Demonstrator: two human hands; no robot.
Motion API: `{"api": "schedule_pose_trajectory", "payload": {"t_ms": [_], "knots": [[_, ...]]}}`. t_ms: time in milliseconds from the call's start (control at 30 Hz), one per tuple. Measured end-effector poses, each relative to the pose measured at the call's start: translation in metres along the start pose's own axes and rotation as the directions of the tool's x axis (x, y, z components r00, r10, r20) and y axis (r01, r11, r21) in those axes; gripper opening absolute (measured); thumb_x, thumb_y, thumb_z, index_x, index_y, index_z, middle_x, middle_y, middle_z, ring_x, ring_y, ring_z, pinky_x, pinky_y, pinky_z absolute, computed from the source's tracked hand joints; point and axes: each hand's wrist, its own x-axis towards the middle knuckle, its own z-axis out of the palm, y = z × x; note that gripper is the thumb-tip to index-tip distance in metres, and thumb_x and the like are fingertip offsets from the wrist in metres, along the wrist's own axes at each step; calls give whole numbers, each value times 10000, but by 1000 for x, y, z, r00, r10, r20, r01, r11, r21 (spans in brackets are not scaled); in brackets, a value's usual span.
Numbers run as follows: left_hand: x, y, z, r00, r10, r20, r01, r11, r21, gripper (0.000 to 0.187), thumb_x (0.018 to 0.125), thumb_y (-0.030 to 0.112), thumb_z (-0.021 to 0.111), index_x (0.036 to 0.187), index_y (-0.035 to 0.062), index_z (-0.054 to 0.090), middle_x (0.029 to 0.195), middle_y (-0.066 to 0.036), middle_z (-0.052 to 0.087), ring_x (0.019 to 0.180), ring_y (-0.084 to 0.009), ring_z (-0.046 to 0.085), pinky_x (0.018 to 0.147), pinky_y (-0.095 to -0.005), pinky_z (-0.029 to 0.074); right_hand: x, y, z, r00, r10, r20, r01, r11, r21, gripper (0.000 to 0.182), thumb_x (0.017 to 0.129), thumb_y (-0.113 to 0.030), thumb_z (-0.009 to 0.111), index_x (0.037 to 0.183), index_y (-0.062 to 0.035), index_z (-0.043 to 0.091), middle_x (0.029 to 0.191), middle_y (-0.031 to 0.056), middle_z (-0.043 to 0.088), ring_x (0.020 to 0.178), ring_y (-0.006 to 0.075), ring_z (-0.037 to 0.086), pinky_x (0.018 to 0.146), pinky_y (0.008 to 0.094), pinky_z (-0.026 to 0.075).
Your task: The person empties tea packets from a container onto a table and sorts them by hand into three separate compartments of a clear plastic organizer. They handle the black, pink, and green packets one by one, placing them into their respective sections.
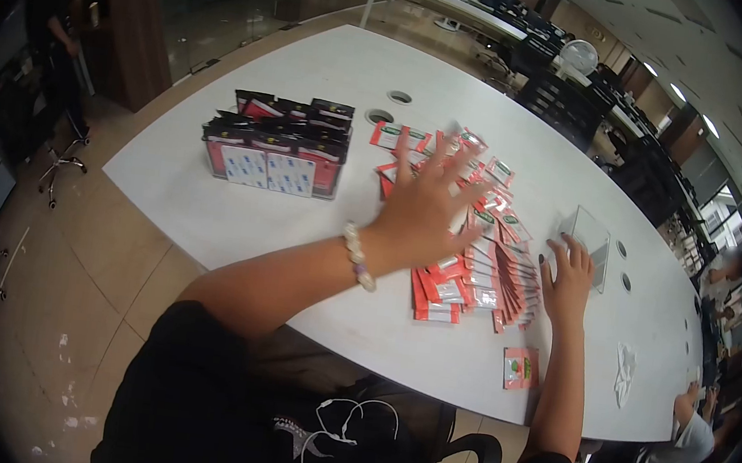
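Many red and white sachets [484,271] lie spread over the white table in front of me. My left hand [428,206], with a beaded bracelet on its wrist, is above them with its fingers spread and nothing in it. My right hand [569,279] is at the right edge of the pile, fingers apart, close to a clear plastic box [589,241]; whether it touches the box I cannot tell. A single red sachet [520,368] lies apart near the table's front edge. To the left stands a clear box of dark and red packets [276,149].
A crumpled white tissue [623,376] lies at the right of the white table [316,63]. Round holes pierce the tabletop. Other people sit at the far right, and a person stands at the far left. Chairs, desks and fans are behind.
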Motion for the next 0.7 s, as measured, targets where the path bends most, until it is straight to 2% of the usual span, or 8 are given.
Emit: {"api": "schedule_pose_trajectory", "payload": {"t_ms": [67,167,233,300,400,500,600,700], "knots": [[3,-39,-38,925,-207,-319,226,974,23,486,734,327,702,1179,181,574,1359,-113,392,1350,-328,244,1019,-692,64,12,-24,-2,992,-123,-2,122,976,183,233,729,-71,638,960,-74,601,1075,88,584,1012,287,535,868,406,397],[-30,-119,-82,631,-450,-632,549,835,-46,420,825,262,625,1218,148,530,1315,-132,438,1257,-295,376,1034,-504,227,43,-86,-8,920,-392,-24,368,840,399,210,720,-54,660,924,-69,614,945,60,616,879,264,575,761,371,443],[-69,-168,-94,477,-623,-620,623,737,-262,431,860,272,575,1237,78,495,1319,-145,439,1241,-295,395,1022,-404,286,66,-135,-7,849,-525,-55,495,755,430,265,727,-93,681,981,-85,605,984,40,584,926,226,559,784,352,438],[-106,-209,-84,295,-838,-458,549,541,-637,429,908,311,505,1222,19,484,1278,-133,482,1186,-249,450,973,-306,344,90,-182,7,766,-616,-182,637,693,338,360,753,-173,670,1081,-83,555,1005,29,566,953,209,535,820,348,417],[-135,-213,-84,332,-943,30,514,154,-844,429,948,344,440,1201,1,490,1201,-106,540,1116,-182,494,939,-284,372,118,-241,38,736,-637,-230,676,713,187,395,777,-252,650,1098,-69,510,991,31,565,945,192,515,827,360,388],[-139,-201,-84,368,-930,20,502,181,-845,426,973,361,385,1159,4,521,1102,-82,592,1026,-152,534,915,-277,384,135,-281,68,821,-559,-114,569,791,225,284,796,-286,633,962,-73,544,896,35,594,876,189,536,797,353,374],[-139,-194,-85,394,-919,-28,489,236,-840,423,975,358,379,1144,5,541,1085,-74,600,1015,-145,540,907,-271,390,151,-292,88,826,-556,-89,561,798,219,217,807,-307,628,855,-106,560,782,27,612,804,182,558,751,345,364],[-143,-197,-92,405,-912,74,463,134,-876,428,977,357,371,1151,10,552,1111,-65,595,1037,-145,539,905,-265,393,143,-285,81,832,-497,-247,555,759,340,201,811,-330,629,799,-134,585,687,12,603,703,186,566,732,349,357]]}}
